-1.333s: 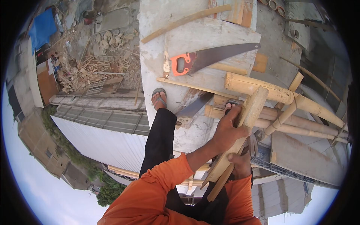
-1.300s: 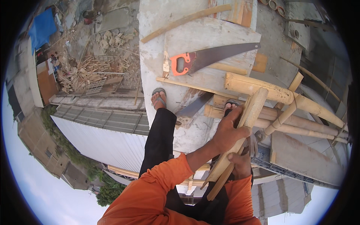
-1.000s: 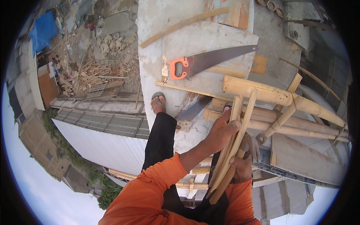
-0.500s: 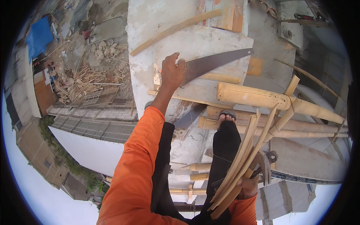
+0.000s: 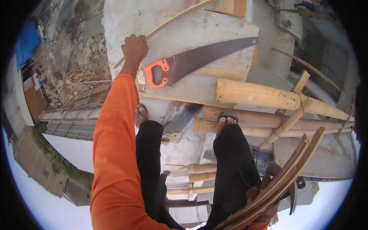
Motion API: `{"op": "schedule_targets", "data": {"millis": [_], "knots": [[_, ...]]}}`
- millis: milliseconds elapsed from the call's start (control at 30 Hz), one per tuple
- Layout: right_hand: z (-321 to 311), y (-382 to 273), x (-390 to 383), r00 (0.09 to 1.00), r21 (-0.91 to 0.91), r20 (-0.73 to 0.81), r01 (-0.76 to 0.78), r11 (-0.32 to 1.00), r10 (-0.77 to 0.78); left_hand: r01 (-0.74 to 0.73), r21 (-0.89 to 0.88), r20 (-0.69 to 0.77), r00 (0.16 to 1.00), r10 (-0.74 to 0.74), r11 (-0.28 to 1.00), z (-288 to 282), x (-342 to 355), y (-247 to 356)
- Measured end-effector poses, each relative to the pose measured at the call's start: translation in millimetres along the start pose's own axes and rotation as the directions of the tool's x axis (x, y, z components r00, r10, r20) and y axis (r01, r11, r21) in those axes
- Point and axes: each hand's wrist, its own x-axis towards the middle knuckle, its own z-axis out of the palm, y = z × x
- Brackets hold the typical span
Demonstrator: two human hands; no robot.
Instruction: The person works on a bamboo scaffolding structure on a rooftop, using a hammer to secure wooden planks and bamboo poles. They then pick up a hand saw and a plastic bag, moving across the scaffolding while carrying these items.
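Note:
My left hand (image 5: 135, 50) is closed on a thin bamboo strip (image 5: 174, 19) that lies across the pale concrete ledge. Beside it rests a hand saw (image 5: 207, 55), its orange handle now uncovered and its dark blade pointing right. At the lower right, my right hand (image 5: 264, 203) grips a bundle of split bamboo strips (image 5: 295, 163); its fingers are partly hidden behind them. A claw hammer's metal claw (image 5: 293, 197) sticks out past the bundle, apparently held in the same hand. A second saw (image 5: 184, 119) lies between my feet.
Thick bamboo poles (image 5: 257, 92), tied together, jut out to the right of my feet. Beyond the concrete ledge's left edge (image 5: 107, 42) is a drop to ground with heaped wood scraps (image 5: 76, 84). A grey roof (image 5: 73, 128) lies below left. Shorter bamboo pieces (image 5: 203, 177) show between my legs.
My left hand moved left and up from the saw handle to the bamboo strip. My right hand, with the bundle and hammer, shifted right and lower. The view has shifted slightly.

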Motion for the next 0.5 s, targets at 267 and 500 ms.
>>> {"op": "schedule_targets", "data": {"millis": [267, 500], "knots": [[-10, 12, 1, 0.982, -0.153, -0.053, -0.187, 0.970, 0.181, 0.366, -0.701, 0.447, 0.894, -0.023, 0.612, -103, -180, 19], [19, 24, 8, 0.958, -0.194, -0.017, -0.284, 0.939, 0.286, 0.657, -0.747, 0.567, 0.710, 0.416, -0.103, -243, -325, 119]]}}
